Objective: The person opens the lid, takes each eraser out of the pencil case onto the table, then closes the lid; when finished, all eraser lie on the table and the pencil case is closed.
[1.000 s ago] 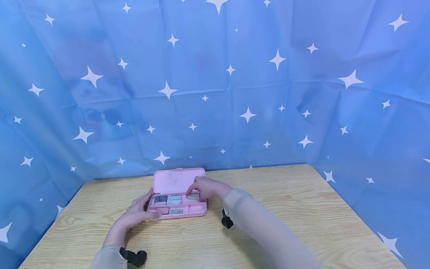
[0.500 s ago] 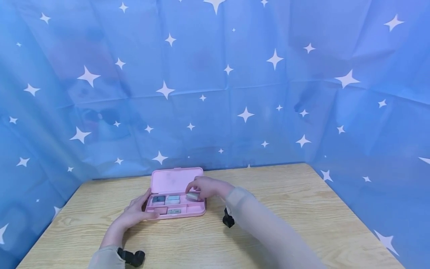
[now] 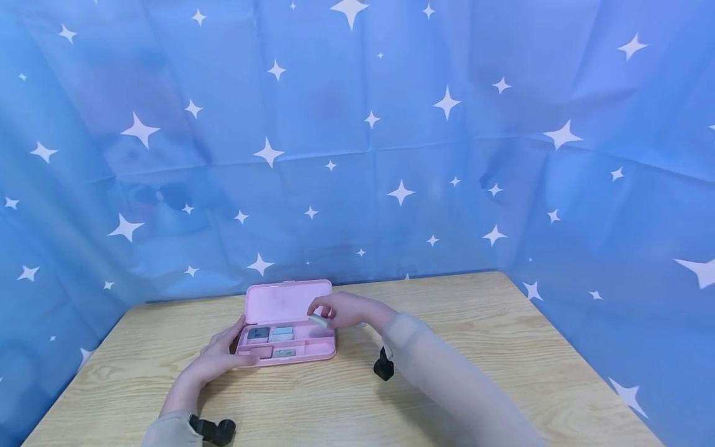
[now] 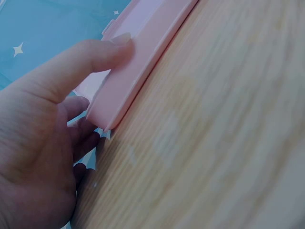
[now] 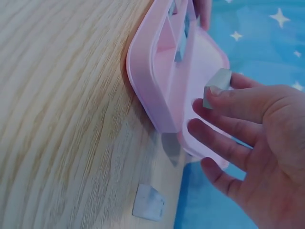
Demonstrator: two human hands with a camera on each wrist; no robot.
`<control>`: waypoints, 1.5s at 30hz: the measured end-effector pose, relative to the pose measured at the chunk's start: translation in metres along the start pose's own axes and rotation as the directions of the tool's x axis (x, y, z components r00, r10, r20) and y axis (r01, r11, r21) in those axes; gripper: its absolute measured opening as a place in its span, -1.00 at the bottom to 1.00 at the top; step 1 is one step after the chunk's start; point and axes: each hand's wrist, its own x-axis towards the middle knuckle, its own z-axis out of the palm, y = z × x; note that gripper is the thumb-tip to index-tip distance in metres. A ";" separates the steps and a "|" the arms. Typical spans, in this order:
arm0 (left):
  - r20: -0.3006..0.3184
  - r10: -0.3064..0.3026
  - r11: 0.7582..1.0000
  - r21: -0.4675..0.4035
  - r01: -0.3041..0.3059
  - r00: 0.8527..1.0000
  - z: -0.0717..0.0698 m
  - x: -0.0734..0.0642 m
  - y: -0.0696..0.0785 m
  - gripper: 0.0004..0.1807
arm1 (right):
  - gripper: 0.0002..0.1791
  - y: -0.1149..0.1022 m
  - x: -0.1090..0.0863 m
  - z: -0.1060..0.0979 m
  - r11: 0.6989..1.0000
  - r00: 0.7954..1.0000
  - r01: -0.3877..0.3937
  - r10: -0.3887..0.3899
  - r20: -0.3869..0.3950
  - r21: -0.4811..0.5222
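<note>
An open pink pencil case [image 3: 287,302] stands on the table, lid tipped back. My left hand [image 3: 212,362] grips its left end, thumb [image 4: 114,52] over the front rim and fingers round the side. Thumb and index finger of my right hand [image 3: 352,308] pinch a pale green eraser [image 5: 219,82] above the case's right end; the other fingers are spread. In the case's back compartment sit a dark blue block [image 3: 259,333] and a light blue and white one [image 3: 282,334]. A pinkish block [image 3: 262,352] and a small grey-green one [image 3: 284,352] lie in front.
A whitish eraser-like block [image 5: 148,202] lies on the wooden table [image 3: 447,347] to the right of the case; my right wrist mostly covers it in the head view. A blue curtain [image 3: 335,211] with white stars hangs behind the table's back edge.
The right hand has lifted the pale green eraser up out of the right part of the back compartment. The left hand keeps its hold on the case.
</note>
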 end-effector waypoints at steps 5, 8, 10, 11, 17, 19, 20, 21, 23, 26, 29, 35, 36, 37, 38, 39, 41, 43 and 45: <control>0.001 -0.007 1.000 0.011 0.007 1.000 -0.001 -0.003 -0.002 0.25 | -0.52 -0.001 -0.005 -0.001 0.999 1.000 0.009 -0.008 -0.007 0.037; 0.004 -0.013 1.000 0.004 0.013 1.000 -0.001 -0.004 -0.002 0.24 | -0.53 0.000 -0.007 -0.001 0.999 1.000 0.005 -0.004 -0.015 0.046; 0.005 -0.020 1.000 0.002 0.020 1.000 -0.001 -0.005 -0.001 0.24 | -0.53 0.002 -0.008 -0.001 0.999 1.000 -0.006 0.007 -0.018 0.050; 0.007 -0.024 1.000 0.002 0.024 1.000 -0.001 -0.005 -0.001 0.25 | -0.52 0.004 -0.008 -0.001 0.998 1.000 -0.010 0.011 -0.021 0.056; 0.006 -0.027 1.000 0.014 0.026 1.000 -0.001 -0.004 -0.002 0.25 | -0.53 0.012 -0.013 -0.002 0.995 0.998 -0.027 0.032 -0.049 0.098; 0.004 -0.029 0.999 0.015 0.029 1.000 -0.001 -0.003 -0.002 0.25 | -0.53 0.014 -0.016 -0.001 0.993 0.997 -0.023 0.030 -0.066 0.112; 0.004 -0.030 0.999 0.017 0.029 1.000 -0.001 -0.003 -0.002 0.25 | -0.53 0.015 -0.018 -0.001 0.992 0.997 -0.020 0.030 -0.077 0.124; 0.003 -0.031 0.999 0.018 0.031 1.000 -0.001 -0.003 -0.002 0.25 | -0.53 0.016 -0.020 -0.001 0.990 0.996 -0.019 0.031 -0.086 0.138; 0.003 -0.034 0.999 0.014 0.034 0.999 -0.001 -0.003 -0.001 0.25 | -0.53 0.018 -0.024 -0.001 0.987 0.994 -0.016 0.034 -0.108 0.161; 0.002 -0.035 0.999 0.008 0.035 0.999 -0.001 -0.003 0.000 0.25 | -0.52 0.021 -0.030 0.000 0.979 0.988 -0.007 0.037 -0.147 0.201; 0.004 -0.032 0.999 0.005 0.032 0.999 -0.001 -0.003 0.000 0.25 | -0.54 0.026 -0.037 0.002 0.972 0.982 -0.005 0.049 -0.182 0.234; 0.002 -0.019 1.000 0.012 0.019 1.000 0.000 -0.003 -0.001 0.24 | -0.53 0.041 -0.050 0.006 0.957 0.963 -0.011 0.088 -0.255 0.290; 0.002 -0.018 1.000 0.013 0.018 1.000 0.000 -0.003 -0.001 0.24 | -0.53 0.044 -0.052 0.006 0.955 0.959 -0.014 0.097 -0.266 0.297; 0.003 -0.019 1.000 0.013 0.019 1.000 0.000 -0.002 -0.001 0.24 | -0.53 0.046 -0.054 0.006 0.952 0.956 -0.021 0.109 -0.274 0.304; 0.003 -0.021 1.000 0.012 0.020 1.000 0.000 -0.002 -0.001 0.24 | -0.52 0.048 -0.056 0.006 0.951 0.953 -0.026 0.117 -0.281 0.308; 0.004 -0.022 1.000 0.011 0.022 1.000 0.000 -0.002 0.000 0.24 | -0.52 0.050 -0.057 0.006 0.952 0.950 -0.032 0.123 -0.285 0.305; 0.005 -0.025 1.000 0.010 0.024 1.000 0.000 -0.001 0.000 0.25 | -0.52 0.054 -0.060 0.006 0.953 0.947 -0.037 0.129 -0.295 0.299; 0.005 -0.026 1.000 0.007 0.026 1.000 0.000 -0.001 0.000 0.25 | -0.53 0.056 -0.063 0.005 0.953 0.943 -0.041 0.136 -0.303 0.300; 0.006 -0.024 1.000 0.008 0.024 1.000 0.000 0.000 0.000 0.25 | -0.53 0.059 -0.065 0.005 0.952 0.941 -0.050 0.147 -0.304 0.304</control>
